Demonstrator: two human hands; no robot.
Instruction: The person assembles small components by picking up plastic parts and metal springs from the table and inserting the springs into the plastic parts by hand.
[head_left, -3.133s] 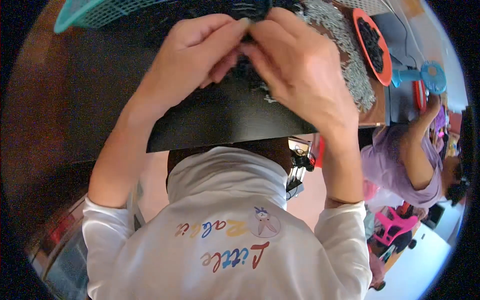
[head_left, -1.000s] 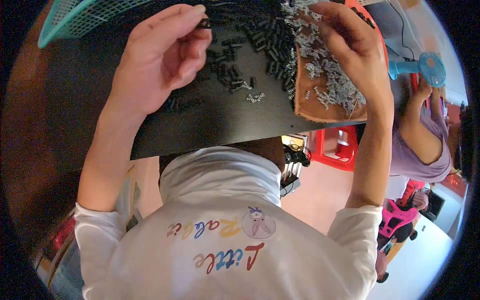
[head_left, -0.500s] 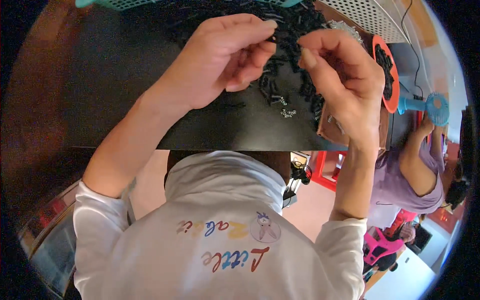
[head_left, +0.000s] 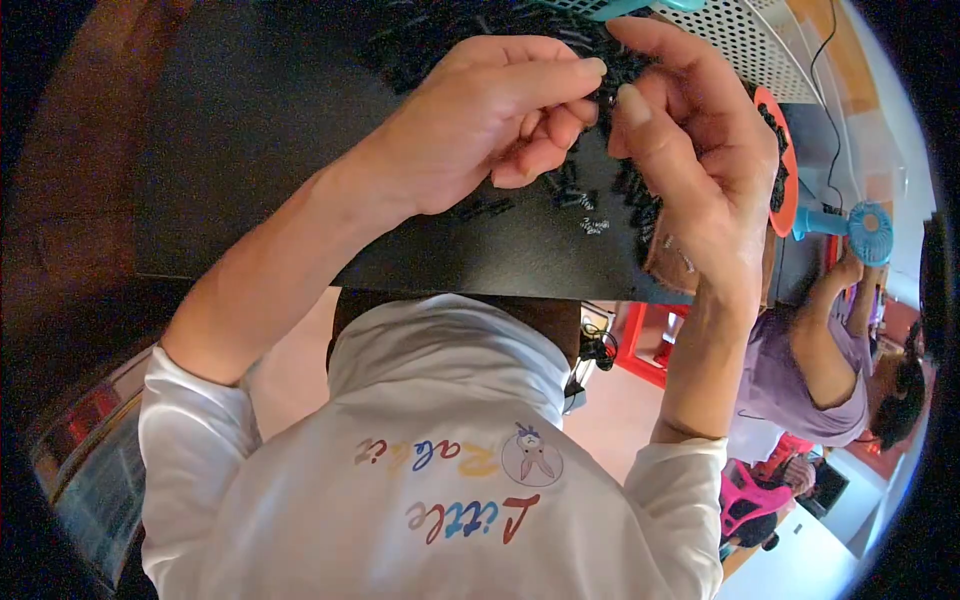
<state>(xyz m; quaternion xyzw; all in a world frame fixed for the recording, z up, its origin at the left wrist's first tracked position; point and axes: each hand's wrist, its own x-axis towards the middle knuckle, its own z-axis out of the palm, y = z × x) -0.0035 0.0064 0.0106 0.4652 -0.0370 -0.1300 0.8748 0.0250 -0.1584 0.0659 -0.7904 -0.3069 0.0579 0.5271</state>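
Note:
My left hand (head_left: pixel 490 115) is closed above the black tabletop, thumb and index finger pinching a small black part (head_left: pixel 601 93) whose shape is mostly hidden. Right beside it is my right hand (head_left: pixel 712 165), its index finger lifted away from the thumb. The right thumb tip comes close to the pinched part, and a tiny bright spot shows there. Beneath both hands lie many loose small black parts (head_left: pixel 440 45). Small metal springs (head_left: pixel 595 226) lie in a little group nearer the table's front edge.
A brown tray (head_left: pixel 670 262) sits under my right wrist, with an orange dish (head_left: pixel 790 165) of black parts beyond it. At the back right stands a white perforated basket (head_left: pixel 752 45). A blue fan (head_left: pixel 870 234) and a person in purple (head_left: pixel 815 380) are at the right.
My left hand has moved right, up to the right hand, with the small black part still in its pinch. My right index finger has risen and opened away from the thumb.

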